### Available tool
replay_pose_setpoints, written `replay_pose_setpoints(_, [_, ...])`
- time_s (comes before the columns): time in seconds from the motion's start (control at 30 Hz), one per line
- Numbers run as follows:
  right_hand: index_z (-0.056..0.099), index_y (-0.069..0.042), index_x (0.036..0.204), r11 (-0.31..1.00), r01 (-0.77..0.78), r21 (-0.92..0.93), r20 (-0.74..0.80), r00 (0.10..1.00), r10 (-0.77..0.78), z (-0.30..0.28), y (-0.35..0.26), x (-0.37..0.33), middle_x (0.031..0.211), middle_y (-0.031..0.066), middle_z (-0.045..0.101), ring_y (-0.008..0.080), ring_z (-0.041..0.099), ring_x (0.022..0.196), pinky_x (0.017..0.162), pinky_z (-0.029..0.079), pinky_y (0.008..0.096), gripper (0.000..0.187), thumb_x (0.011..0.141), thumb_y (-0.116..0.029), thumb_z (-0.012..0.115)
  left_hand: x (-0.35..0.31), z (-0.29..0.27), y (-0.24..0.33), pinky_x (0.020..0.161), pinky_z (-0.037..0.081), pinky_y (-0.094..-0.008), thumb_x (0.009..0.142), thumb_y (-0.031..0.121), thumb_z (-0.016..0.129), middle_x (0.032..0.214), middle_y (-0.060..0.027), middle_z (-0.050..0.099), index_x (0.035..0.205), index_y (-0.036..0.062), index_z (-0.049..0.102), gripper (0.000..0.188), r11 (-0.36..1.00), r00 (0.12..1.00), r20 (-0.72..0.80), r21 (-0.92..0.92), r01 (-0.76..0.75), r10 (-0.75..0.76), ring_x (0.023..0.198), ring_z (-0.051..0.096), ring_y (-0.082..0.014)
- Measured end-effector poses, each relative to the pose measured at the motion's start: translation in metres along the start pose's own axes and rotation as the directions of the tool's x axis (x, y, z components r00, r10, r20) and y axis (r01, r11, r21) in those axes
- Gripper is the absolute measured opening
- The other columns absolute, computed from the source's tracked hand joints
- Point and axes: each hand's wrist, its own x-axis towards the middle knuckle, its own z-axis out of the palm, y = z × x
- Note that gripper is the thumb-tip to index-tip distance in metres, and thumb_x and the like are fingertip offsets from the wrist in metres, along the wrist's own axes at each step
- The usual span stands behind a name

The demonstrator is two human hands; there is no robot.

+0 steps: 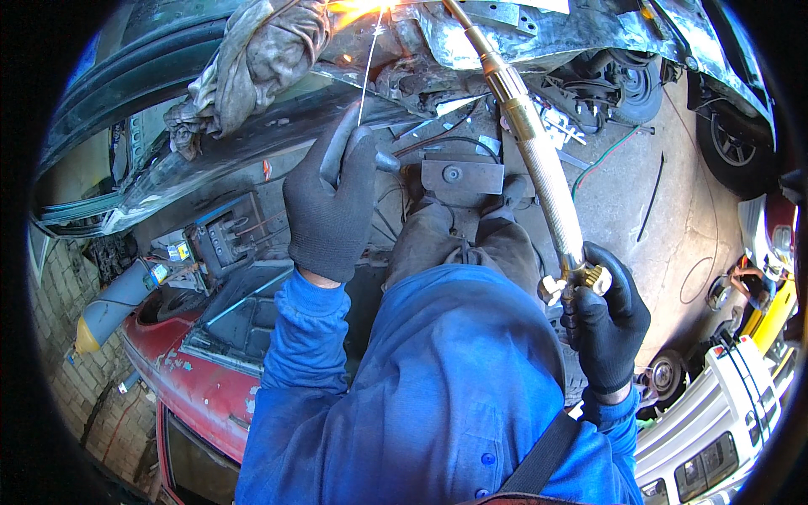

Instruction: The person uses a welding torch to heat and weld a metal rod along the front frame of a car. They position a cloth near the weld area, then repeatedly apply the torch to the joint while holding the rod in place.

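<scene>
In a black glove, my left hand (332, 202) pinches a thin filler rod (369, 71) that runs up to a bright orange flame (362, 8) at the top edge. My right hand (613, 324), also gloved, is closed around the valve end of a brass gas welding torch (543, 160). The torch slants up and left, and its narrow neck leaves the picture near the glare. Worn car bodywork (454, 42) lies under the flame. A crumpled grey rag (261, 63) hangs over the bodywork, left of the flame. The torch's very tip is hidden.
A red car (194, 370) stands at lower left, beside a grey gas cylinder (122, 303) with a yellow end. A metal box (463, 178) sits by my legs. A hose (602, 160) crosses the floor. To the right are a white vehicle (715, 412) and another person (762, 286).
</scene>
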Motion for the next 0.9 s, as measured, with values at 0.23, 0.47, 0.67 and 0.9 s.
replay_pose_setpoints(0.23, [0.073,0.001,0.135,1.000,0.006,0.003,0.008,1.000,-0.006,-0.0021,0.0005,0.0003,0.120,0.0162,0.079,0.0210,0.076,0.110,0.098,0.058,0.0367,0.041,0.097,-0.013,0.076,-0.0004,-0.0010,0.0023,0.088,0.058,-0.0323,0.107,0.018,0.068,0.116,-0.0150,0.078,0.144,-0.0017,0.067,0.042,1.000,1.000,0.007,0.001,0.019,-0.019,0.103,0.071,-0.0134])
replay_pose_setpoints(0.47, [0.073,0.001,0.135,0.998,0.051,-0.039,-0.001,0.999,-0.051,-0.0026,0.0025,0.0005,0.120,0.0164,0.079,0.0215,0.076,0.110,0.099,0.058,0.0373,0.041,0.098,-0.017,0.077,0.0000,-0.0005,0.0033,0.092,0.058,-0.0337,0.107,0.017,0.068,0.122,-0.0178,0.078,0.144,-0.0026,0.067,0.041,1.000,1.000,0.008,0.016,0.013,-0.013,0.109,0.072,-0.0165])
replay_pose_setpoints(0.67, [0.073,0.001,0.135,0.997,0.066,-0.035,0.001,0.998,-0.066,-0.0027,0.0031,0.0012,0.118,0.0159,0.080,0.0211,0.076,0.109,0.098,0.058,0.0371,0.041,0.098,-0.017,0.077,0.0001,-0.0002,0.0020,0.094,0.058,-0.0340,0.107,0.017,0.068,0.124,-0.0181,0.077,0.143,-0.0029,0.067,0.041,1.000,1.000,0.009,0.007,0.005,-0.005,0.111,0.071,-0.0168])
replay_pose_setpoints(0.9, [0.073,0.001,0.134,0.999,0.040,-0.038,0.020,0.999,-0.039,-0.0041,0.0011,0.0007,0.116,0.0156,0.080,0.0208,0.077,0.106,0.096,0.059,0.0364,0.040,0.097,-0.014,0.076,-0.0003,-0.0001,0.0033,0.094,0.058,-0.0339,0.107,0.017,0.068,0.123,-0.0177,0.078,0.143,-0.0024,0.067,0.041,1.000,1.000,0.002,0.002,0.013,-0.013,0.109,0.071,-0.0161])
